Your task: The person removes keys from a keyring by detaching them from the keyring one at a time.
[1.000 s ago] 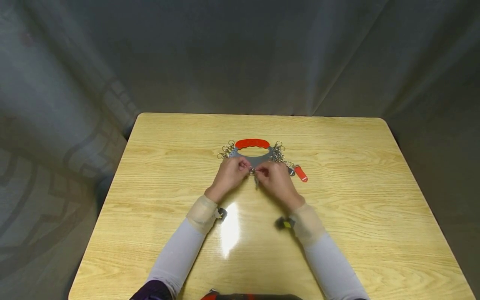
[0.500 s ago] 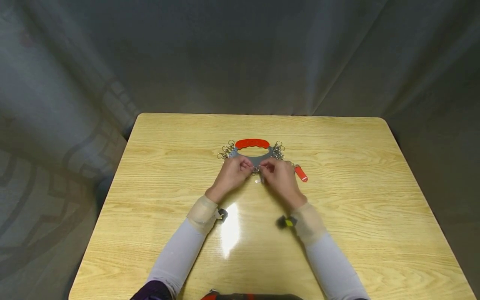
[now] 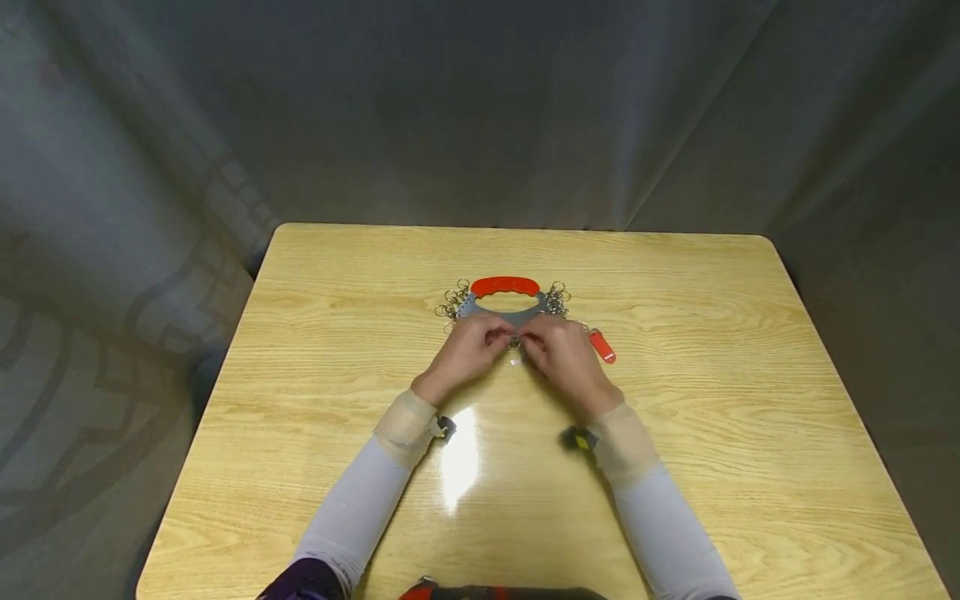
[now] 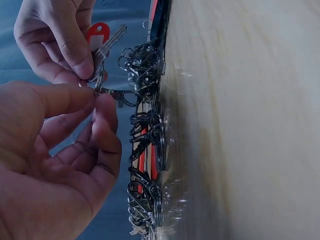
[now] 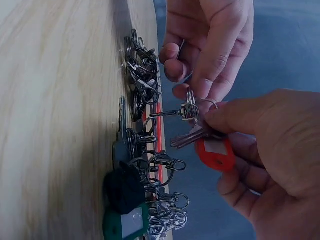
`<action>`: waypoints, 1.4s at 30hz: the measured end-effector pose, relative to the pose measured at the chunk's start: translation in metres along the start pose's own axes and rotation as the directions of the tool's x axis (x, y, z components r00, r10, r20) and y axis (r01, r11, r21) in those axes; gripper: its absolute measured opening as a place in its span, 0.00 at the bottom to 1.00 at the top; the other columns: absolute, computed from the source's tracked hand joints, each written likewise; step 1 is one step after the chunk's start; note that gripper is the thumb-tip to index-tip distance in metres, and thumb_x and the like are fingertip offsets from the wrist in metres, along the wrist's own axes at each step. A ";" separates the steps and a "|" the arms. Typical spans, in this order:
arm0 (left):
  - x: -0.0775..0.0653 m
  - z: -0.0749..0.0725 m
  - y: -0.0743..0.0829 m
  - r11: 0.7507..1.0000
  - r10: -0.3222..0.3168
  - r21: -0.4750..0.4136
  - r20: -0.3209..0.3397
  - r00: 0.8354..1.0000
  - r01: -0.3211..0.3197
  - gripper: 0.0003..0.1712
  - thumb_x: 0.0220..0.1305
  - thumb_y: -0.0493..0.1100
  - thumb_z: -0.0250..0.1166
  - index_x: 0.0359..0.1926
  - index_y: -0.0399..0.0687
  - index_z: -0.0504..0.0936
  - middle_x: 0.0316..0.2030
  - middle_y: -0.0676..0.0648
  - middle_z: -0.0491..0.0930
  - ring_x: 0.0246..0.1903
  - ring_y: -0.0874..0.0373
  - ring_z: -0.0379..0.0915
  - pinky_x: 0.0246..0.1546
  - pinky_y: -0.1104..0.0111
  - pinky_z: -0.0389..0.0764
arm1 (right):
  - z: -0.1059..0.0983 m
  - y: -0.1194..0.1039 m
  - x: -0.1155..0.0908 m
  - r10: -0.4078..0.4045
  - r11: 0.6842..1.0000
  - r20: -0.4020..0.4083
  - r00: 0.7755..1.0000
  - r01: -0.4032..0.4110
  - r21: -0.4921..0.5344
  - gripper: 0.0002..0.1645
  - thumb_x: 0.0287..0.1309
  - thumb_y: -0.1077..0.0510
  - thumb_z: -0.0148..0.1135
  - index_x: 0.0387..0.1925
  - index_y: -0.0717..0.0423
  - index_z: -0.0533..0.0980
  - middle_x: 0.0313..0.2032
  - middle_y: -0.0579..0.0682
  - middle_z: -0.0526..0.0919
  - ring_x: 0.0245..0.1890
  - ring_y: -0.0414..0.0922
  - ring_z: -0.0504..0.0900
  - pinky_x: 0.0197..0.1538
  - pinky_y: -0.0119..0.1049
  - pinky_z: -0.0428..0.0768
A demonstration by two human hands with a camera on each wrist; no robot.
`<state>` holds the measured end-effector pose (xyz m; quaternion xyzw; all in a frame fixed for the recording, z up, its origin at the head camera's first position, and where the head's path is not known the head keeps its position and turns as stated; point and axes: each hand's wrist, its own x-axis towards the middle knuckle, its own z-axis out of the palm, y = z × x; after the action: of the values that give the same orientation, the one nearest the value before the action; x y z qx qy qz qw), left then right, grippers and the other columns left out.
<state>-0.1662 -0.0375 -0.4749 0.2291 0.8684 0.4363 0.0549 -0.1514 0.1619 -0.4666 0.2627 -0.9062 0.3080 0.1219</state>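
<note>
In the head view a metal plate with a red handle (image 3: 505, 286) lies on the table, its edge lined with clips and rings. My left hand (image 3: 468, 346) pinches a split ring (image 5: 190, 105) between thumb and forefinger, just off the plate's near edge. A swivel clip (image 4: 122, 96) joins that ring to the plate's row. My right hand (image 3: 564, 354) meets it from the other side, thumb and fingers pinching a small ring with a silver key (image 5: 187, 137). Beside that key hangs a red key tag (image 5: 217, 152). The ring's opening is too small to make out.
Ring clusters sit at the plate's left (image 3: 452, 300) and right (image 3: 555, 300). Another red tag (image 3: 602, 347) lies right of my right hand. The right wrist view shows a black tag (image 5: 122, 187), a green tag (image 5: 112, 222) and a key (image 5: 121, 120) on the table.
Both hands have shifted slightly right, keeping their fingertips together at the ring. The dark tag seen a second ago beside the red one is now covered by the right hand.
</note>
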 end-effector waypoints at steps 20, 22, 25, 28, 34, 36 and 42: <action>-0.001 -0.001 0.003 0.997 -0.077 -0.001 -0.022 0.997 0.077 0.14 0.67 0.28 0.68 0.51 0.40 0.89 0.46 0.42 0.90 0.34 0.57 0.82 0.38 0.71 0.84 | 0.005 0.000 -0.001 0.027 0.999 0.056 0.998 -0.029 0.038 0.05 0.61 0.69 0.69 0.39 0.63 0.87 0.38 0.58 0.91 0.35 0.51 0.89 0.41 0.42 0.89; -0.001 -0.001 0.003 0.997 -0.075 0.010 -0.028 0.997 0.075 0.13 0.68 0.29 0.68 0.50 0.41 0.90 0.48 0.42 0.90 0.36 0.55 0.83 0.40 0.68 0.85 | 0.006 0.000 -0.001 0.040 0.998 0.059 0.997 -0.043 0.043 0.06 0.60 0.69 0.68 0.39 0.64 0.87 0.37 0.58 0.91 0.33 0.50 0.89 0.39 0.41 0.88; -0.001 0.000 0.003 0.996 -0.082 0.020 -0.033 0.996 0.083 0.11 0.69 0.30 0.68 0.50 0.40 0.90 0.48 0.42 0.90 0.40 0.53 0.85 0.45 0.65 0.86 | 0.007 -0.001 -0.002 0.066 0.996 0.068 0.995 -0.070 0.059 0.07 0.59 0.69 0.68 0.39 0.64 0.87 0.35 0.57 0.91 0.29 0.48 0.87 0.35 0.38 0.87; -0.002 0.000 0.003 0.995 -0.100 0.019 -0.037 0.994 0.101 0.10 0.71 0.32 0.68 0.49 0.40 0.90 0.46 0.42 0.90 0.40 0.52 0.86 0.45 0.65 0.86 | 0.008 -0.001 -0.002 0.107 0.991 0.081 0.991 -0.113 0.077 0.06 0.58 0.69 0.69 0.37 0.63 0.87 0.31 0.54 0.90 0.26 0.44 0.85 0.32 0.35 0.85; -0.002 -0.001 0.005 0.991 -0.135 -0.009 -0.039 0.990 0.135 0.08 0.72 0.32 0.66 0.48 0.38 0.89 0.41 0.42 0.90 0.32 0.57 0.84 0.36 0.71 0.85 | 0.010 -0.003 -0.001 0.219 0.959 0.125 0.968 -0.237 0.158 0.06 0.56 0.70 0.68 0.36 0.61 0.87 0.27 0.49 0.88 0.25 0.41 0.83 0.32 0.32 0.85; -0.002 -0.001 0.005 0.989 -0.145 -0.021 -0.044 0.989 0.144 0.08 0.72 0.31 0.66 0.48 0.38 0.89 0.40 0.41 0.90 0.31 0.57 0.84 0.35 0.72 0.85 | 0.010 -0.004 -0.001 0.259 0.937 0.146 0.955 -0.285 0.201 0.06 0.56 0.70 0.69 0.36 0.62 0.87 0.27 0.49 0.88 0.26 0.42 0.83 0.33 0.33 0.86; -0.002 0.000 0.004 0.985 -0.165 -0.050 -0.046 0.985 0.163 0.08 0.72 0.31 0.66 0.48 0.37 0.89 0.41 0.41 0.90 0.32 0.56 0.85 0.37 0.72 0.86 | 0.009 -0.006 -0.001 0.328 0.894 0.194 0.925 -0.370 0.252 0.06 0.57 0.70 0.70 0.37 0.62 0.87 0.29 0.50 0.88 0.30 0.45 0.84 0.37 0.33 0.86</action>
<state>-0.1631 -0.0362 -0.4718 0.1445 0.8752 0.4558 0.0740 -0.1473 0.1529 -0.4709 0.1318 -0.8914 0.4316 -0.0411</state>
